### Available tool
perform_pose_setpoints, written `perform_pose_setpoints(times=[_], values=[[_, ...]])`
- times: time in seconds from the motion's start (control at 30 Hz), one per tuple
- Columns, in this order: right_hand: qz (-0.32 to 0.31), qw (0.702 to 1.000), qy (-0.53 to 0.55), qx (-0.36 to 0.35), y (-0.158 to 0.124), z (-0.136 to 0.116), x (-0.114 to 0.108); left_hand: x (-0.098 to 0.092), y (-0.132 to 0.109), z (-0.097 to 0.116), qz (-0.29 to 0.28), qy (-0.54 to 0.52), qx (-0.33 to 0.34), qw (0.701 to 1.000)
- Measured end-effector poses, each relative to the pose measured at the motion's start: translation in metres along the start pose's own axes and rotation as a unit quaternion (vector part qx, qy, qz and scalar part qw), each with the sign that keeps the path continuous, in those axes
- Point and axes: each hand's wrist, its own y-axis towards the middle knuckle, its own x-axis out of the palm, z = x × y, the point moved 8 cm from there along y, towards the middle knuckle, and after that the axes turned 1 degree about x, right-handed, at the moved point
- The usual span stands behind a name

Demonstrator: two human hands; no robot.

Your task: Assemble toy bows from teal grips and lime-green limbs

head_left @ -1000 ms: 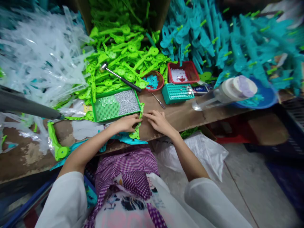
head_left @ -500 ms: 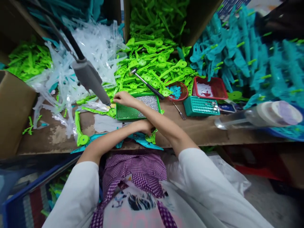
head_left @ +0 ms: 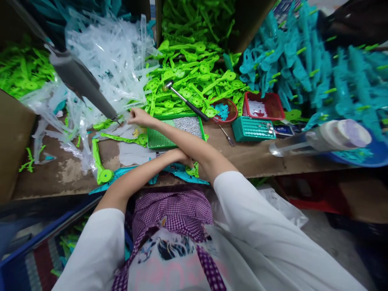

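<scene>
My right hand (head_left: 138, 117) reaches across to the left, fingers curled together at the edge of the clear plastic pieces (head_left: 106, 52), just beside the tip of a hanging grey power screwdriver (head_left: 79, 79). What its fingers pinch is too small to make out. My left hand (head_left: 180, 156) lies under the right forearm at the bench's front edge. It holds down a green plastic part (head_left: 194, 170) that rests on a teal part (head_left: 182, 174). A green tray (head_left: 163, 139) holding small silver screws sits between the two hands.
A hammer (head_left: 184, 101) lies on the heap of green parts (head_left: 194, 76). A small screwdriver (head_left: 226, 135), a teal block (head_left: 253, 128), a red bowl (head_left: 226, 111) and a red basket (head_left: 262, 106) stand to the right. Teal parts (head_left: 303, 64) pile up behind them, beside a clear bottle (head_left: 321, 139).
My right hand left the green part and crossed over my left arm, past the green tray, to the clear pieces by the screwdriver tip. The left hand stayed on the part.
</scene>
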Motion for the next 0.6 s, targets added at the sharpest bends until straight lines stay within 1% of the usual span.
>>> perform_pose_setpoints(times=[0.07,0.1,0.13,0.17,0.2,0.23,0.3,0.33,0.37,0.4,0.43,0.47,0.5,0.57,0.6], values=[[0.037,0.998,0.049,0.018,-0.004,0.007,-0.025,0.001,0.001,-0.001,-0.005,0.003,-0.007,1.0],[0.062,0.995,0.073,0.018,-0.014,0.011,-0.042,0.0,0.002,0.0,-0.006,0.006,-0.005,1.0],[0.091,0.992,0.091,0.014,-0.032,0.016,-0.061,-0.001,0.003,0.002,-0.001,0.012,0.002,1.0],[0.126,0.987,0.095,0.007,-0.058,0.021,-0.08,-0.003,0.004,0.004,0.009,0.02,0.011,1.0],[0.161,0.983,0.086,-0.002,-0.091,0.028,-0.098,-0.006,0.004,0.006,0.021,0.031,0.02,0.999],[0.193,0.979,0.061,0.001,-0.13,0.037,-0.112,-0.009,0.005,0.007,0.033,0.041,0.027,0.998],[0.257,0.965,-0.02,0.05,-0.219,0.067,-0.128,-0.011,0.005,0.007,0.047,0.049,0.034,0.997],[0.285,0.953,-0.064,0.079,-0.263,0.083,-0.13,-0.012,0.005,0.006,0.05,0.045,0.038,0.997],[0.301,0.943,-0.101,0.103,-0.302,0.101,-0.126,-0.011,0.005,0.006,0.051,0.038,0.046,0.997],[0.301,0.937,-0.128,0.12,-0.334,0.118,-0.119,-0.011,0.005,0.005,0.051,0.031,0.055,0.997],[0.291,0.937,-0.146,0.129,-0.359,0.135,-0.108,-0.01,0.006,0.004,0.051,0.025,0.064,0.996],[0.283,0.936,-0.158,0.137,-0.377,0.15,-0.097,-0.009,0.006,0.004,0.051,0.021,0.07,0.996],[0.264,0.94,-0.163,0.142,-0.388,0.163,-0.086,-0.008,0.007,0.003,0.053,0.019,0.073,0.996],[0.229,0.948,-0.161,0.15,-0.395,0.179,-0.067,-0.008,0.008,0.001,0.055,0.016,0.072,0.996],[0.221,0.949,-0.16,0.157,-0.396,0.181,-0.063,-0.007,0.008,0.0,0.056,0.014,0.068,0.996]])
